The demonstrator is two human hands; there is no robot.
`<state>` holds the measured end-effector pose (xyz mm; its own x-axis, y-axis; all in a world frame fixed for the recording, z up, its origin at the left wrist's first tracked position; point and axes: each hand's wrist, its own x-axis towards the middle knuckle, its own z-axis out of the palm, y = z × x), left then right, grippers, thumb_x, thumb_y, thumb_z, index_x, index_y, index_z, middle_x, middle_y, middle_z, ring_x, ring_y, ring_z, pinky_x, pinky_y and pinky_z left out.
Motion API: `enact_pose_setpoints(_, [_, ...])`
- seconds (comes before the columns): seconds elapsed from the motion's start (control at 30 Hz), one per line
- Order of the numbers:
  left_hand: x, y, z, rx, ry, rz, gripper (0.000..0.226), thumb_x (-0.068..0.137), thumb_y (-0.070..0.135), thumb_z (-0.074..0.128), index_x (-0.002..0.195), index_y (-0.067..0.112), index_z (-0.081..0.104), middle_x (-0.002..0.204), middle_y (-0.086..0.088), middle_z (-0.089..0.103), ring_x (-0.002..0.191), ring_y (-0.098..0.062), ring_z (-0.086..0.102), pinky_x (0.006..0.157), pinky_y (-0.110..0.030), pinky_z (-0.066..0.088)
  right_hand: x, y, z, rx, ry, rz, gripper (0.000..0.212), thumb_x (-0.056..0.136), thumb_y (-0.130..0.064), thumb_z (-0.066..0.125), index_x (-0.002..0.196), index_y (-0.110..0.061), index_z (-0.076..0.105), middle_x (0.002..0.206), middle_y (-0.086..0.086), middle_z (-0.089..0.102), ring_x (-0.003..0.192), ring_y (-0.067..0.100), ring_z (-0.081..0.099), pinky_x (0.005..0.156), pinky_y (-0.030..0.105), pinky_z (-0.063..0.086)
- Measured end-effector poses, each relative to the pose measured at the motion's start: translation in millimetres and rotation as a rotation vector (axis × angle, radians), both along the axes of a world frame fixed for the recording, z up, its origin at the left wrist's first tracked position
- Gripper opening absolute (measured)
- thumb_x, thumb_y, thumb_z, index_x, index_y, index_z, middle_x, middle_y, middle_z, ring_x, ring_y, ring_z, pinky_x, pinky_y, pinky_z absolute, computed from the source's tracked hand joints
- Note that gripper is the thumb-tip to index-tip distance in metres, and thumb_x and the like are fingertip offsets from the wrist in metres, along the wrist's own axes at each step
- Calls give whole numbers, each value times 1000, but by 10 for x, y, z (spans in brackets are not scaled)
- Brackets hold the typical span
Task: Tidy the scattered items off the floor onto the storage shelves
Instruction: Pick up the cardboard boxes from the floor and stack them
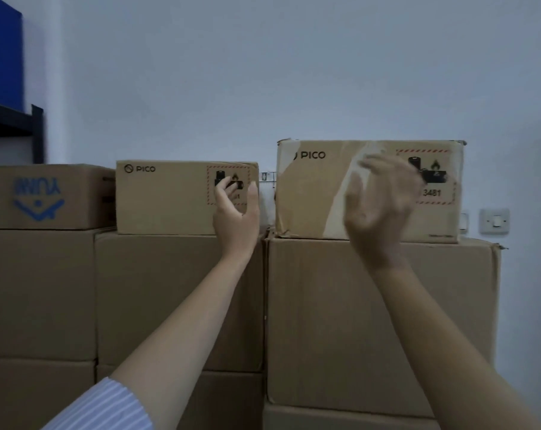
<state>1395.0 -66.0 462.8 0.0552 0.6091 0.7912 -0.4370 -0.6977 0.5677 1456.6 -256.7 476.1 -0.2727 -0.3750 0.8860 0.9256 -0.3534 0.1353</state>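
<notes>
Two bare forearms show, ending in the left hand (235,217) and the right hand (379,206). The right hand is blurred. A sleeve (105,408) covers the left arm above the elbow: white cloth with fine blue stripes, its edge loose. The right arm is bare to the frame's edge. No rings or watch show.

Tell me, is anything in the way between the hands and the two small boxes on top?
Nothing visible. The left hand is raised before the smaller box, the right hand before the torn box. Both hands hold nothing.
</notes>
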Motion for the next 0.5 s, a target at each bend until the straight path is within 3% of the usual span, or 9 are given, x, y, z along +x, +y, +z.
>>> enact_pose_setpoints(0.1, [-67, 425, -164, 26, 163, 112, 63, 91, 38, 63, 142, 11, 37, 148, -10, 38, 137, -21, 34, 113, -40, 31, -518, 605, -35, -413, 161, 322, 17, 89, -15, 61, 103, -5, 65, 105, 5, 66, 102, 19, 60, 89, 39, 50])
enact_pose_setpoints(0.17, [-154, 690, -265, -5, 256, 190, 75, 90, 35, 65, 148, 5, 28, 159, -19, 15, 148, -32, 10, 120, -48, 15, -768, 976, -73, -631, 481, 526, 36, 91, -31, 63, 123, -15, 58, 122, -4, 61, 115, 11, 56, 100, 37, 47])
enact_pose_setpoints(0.23, [-262, 977, -358, -27, 313, 238, 87, 89, 35, 66, 152, 2, 16, 161, -22, -2, 149, -34, -8, 121, -47, 3, -840, 1327, -91, -756, 749, 629, 63, 90, -43, 65, 143, -20, 39, 145, -5, 45, 133, 12, 42, 111, 32, 35])
enact_pose_setpoints(0.3, [-361, 1294, -443, -55, 367, 279, 100, 87, 39, 69, 153, -1, 5, 160, -23, -13, 147, -34, -18, 121, -47, -4, -766, 1648, -111, -727, 898, 610, 84, 88, -43, 67, 153, -16, 21, 157, 1, 29, 143, 16, 29, 115, 33, 28])
enact_pose_setpoints(0.4, [-508, 1732, -518, -121, 481, 330, 123, 78, 60, 69, 152, -3, -6, 157, -25, -20, 146, -35, -21, 119, -47, -10, -538, 2016, -151, -566, 1042, 531, 102, 86, -41, 70, 156, -11, 2, 163, 12, 5, 150, 27, 8, 121, 47, 19])
enact_pose_setpoints(0.5, [-640, 2054, -578, -114, 637, 407, 136, 69, 85, 51, 150, -4, -12, 159, -22, -18, 147, -31, -21, 118, -48, -13, -317, 2222, -213, -542, 1147, 341, 117, 83, -59, 65, 154, -10, -14, 161, 19, -12, 150, 35, -6, 122, 49, 2])
